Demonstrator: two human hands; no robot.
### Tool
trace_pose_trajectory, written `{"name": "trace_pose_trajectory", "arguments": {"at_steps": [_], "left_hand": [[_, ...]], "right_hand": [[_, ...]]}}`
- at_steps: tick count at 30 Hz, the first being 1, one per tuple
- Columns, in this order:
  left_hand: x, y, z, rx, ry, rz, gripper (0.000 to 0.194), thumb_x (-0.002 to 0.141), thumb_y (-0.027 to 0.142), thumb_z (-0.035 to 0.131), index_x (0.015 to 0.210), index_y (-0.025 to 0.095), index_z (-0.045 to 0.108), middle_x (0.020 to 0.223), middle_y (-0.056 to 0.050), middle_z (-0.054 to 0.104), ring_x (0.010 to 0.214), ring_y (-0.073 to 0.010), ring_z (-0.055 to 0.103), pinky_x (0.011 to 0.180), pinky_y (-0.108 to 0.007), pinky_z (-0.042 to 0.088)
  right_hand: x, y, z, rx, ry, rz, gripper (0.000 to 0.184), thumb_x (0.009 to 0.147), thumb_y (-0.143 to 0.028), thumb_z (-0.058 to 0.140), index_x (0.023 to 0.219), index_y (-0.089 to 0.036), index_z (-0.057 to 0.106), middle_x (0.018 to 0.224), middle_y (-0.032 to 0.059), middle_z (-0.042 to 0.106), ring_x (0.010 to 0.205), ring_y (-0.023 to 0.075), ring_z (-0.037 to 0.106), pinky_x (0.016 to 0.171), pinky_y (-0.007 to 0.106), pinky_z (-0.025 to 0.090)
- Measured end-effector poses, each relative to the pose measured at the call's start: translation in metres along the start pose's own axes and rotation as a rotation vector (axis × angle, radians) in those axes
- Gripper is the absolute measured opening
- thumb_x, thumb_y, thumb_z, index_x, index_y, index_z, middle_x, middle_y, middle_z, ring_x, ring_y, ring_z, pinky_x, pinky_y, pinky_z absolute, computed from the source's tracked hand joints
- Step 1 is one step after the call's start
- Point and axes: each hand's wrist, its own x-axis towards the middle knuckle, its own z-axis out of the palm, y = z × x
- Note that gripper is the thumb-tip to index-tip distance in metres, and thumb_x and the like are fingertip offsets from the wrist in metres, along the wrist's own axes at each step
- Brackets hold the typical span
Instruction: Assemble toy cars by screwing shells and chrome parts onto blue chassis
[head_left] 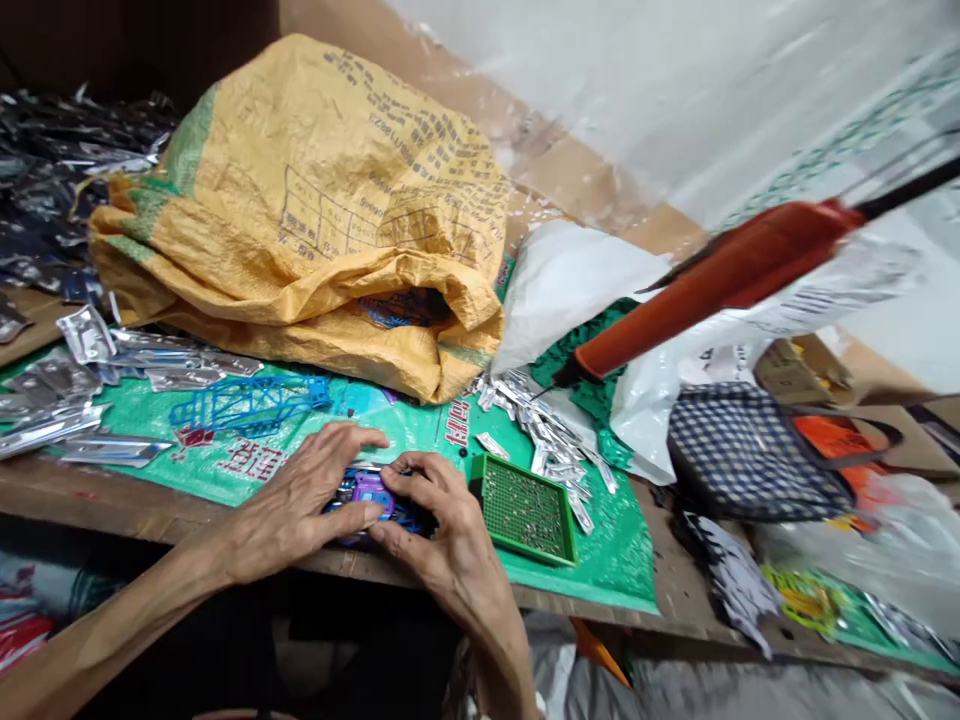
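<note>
Near the front edge of the table, both of my hands are closed around a purple and blue plastic toy piece [373, 492]. From its left, my left hand [311, 490] presses a thumb on it, with the fingers behind. On the opposite side, my right hand [435, 510] grips it between thumb and fingers, hiding part of it. A blue openwork plastic frame [251, 404] lies just beyond my left hand. Right of my right hand sits a green tray [480, 480] holding many tiny metal pieces, perhaps screws. Silvery flat parts [544, 430] are heaped behind the tray.
A big yellow woven sack [330, 190] stands behind, with blue parts in its mouth. An orange-bodied power screwdriver [697, 285] hangs at the right, tip low over the silvery heap. More silvery parts [120, 450] lie left. A checked bag [750, 450] is far right.
</note>
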Motion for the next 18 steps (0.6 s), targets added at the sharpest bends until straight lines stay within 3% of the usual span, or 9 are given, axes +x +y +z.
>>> {"name": "trace_pose_trajectory", "arguments": {"at_steps": [3, 4, 6, 9, 12, 14, 18], "left_hand": [[-0.006, -0.004, 0.007, 0.052, 0.2, 0.191, 0.022, 0.1, 0.03, 0.056, 0.123, 0.027, 0.055, 0.133, -0.005, 0.058, 0.133, -0.0264, 0.047, 0.112, -0.044, 0.041], [-0.008, -0.007, 0.009, 0.069, 0.222, 0.285, 0.018, 0.101, 0.023, 0.054, 0.118, 0.027, 0.058, 0.131, -0.005, 0.059, 0.13, -0.0248, 0.05, 0.111, -0.042, 0.043], [-0.011, -0.017, 0.013, 0.134, 0.22, 0.429, 0.027, 0.099, 0.013, 0.053, 0.122, 0.027, 0.059, 0.13, -0.005, 0.061, 0.124, -0.0215, 0.057, 0.106, -0.036, 0.049], [-0.013, -0.03, 0.016, 0.196, 0.242, 0.501, 0.03, 0.097, 0.013, 0.058, 0.122, 0.028, 0.061, 0.13, -0.004, 0.064, 0.12, -0.021, 0.063, 0.102, -0.033, 0.054], [-0.012, -0.033, 0.016, 0.24, 0.25, 0.5, 0.036, 0.094, 0.021, 0.064, 0.128, 0.031, 0.057, 0.142, -0.005, 0.062, 0.127, -0.0242, 0.063, 0.102, -0.035, 0.057], [-0.01, -0.03, 0.015, 0.289, 0.238, 0.517, 0.045, 0.091, 0.027, 0.07, 0.133, 0.03, 0.052, 0.147, -0.007, 0.059, 0.129, -0.0267, 0.062, 0.102, -0.037, 0.058], [-0.004, -0.028, 0.017, 0.422, 0.232, 0.584, 0.049, 0.09, 0.031, 0.071, 0.135, 0.026, 0.052, 0.136, -0.008, 0.069, 0.119, -0.026, 0.069, 0.097, -0.035, 0.06]], "right_hand": [[-0.001, -0.002, 0.003, 0.024, 0.055, 0.007, 0.034, 0.087, -0.037, 0.076, 0.118, -0.023, 0.073, 0.121, 0.0071, 0.068, 0.117, 0.0226, 0.061, 0.102, 0.04, 0.044], [-0.002, -0.002, 0.005, 0.035, 0.075, 0.002, 0.034, 0.087, -0.038, 0.076, 0.118, -0.023, 0.073, 0.121, 0.0068, 0.069, 0.118, 0.0222, 0.061, 0.104, 0.04, 0.044], [-0.004, 0.0, 0.007, 0.045, 0.104, -0.01, 0.035, 0.088, -0.039, 0.074, 0.12, -0.023, 0.073, 0.122, 0.0064, 0.069, 0.119, 0.0218, 0.062, 0.106, 0.04, 0.043], [-0.011, 0.005, 0.012, 0.049, 0.153, -0.054, 0.048, 0.088, -0.037, 0.074, 0.132, -0.021, 0.065, 0.13, 0.0085, 0.068, 0.126, 0.0225, 0.059, 0.112, 0.04, 0.042], [-0.027, 0.011, 0.014, 0.084, 0.246, -0.102, 0.066, 0.088, -0.029, 0.074, 0.149, -0.02, 0.048, 0.146, 0.0114, 0.059, 0.138, 0.0226, 0.052, 0.118, 0.039, 0.039], [-0.039, 0.014, 0.01, 0.117, 0.342, -0.129, 0.058, 0.089, -0.023, 0.072, 0.144, -0.021, 0.055, 0.144, 0.011, 0.06, 0.135, 0.0215, 0.056, 0.114, 0.035, 0.045], [-0.064, 0.02, -0.014, 0.119, 0.58, -0.104, 0.022, 0.09, -0.016, 0.067, 0.11, -0.02, 0.075, 0.114, 0.0086, 0.075, 0.108, 0.0169, 0.071, 0.096, 0.025, 0.055]]}}
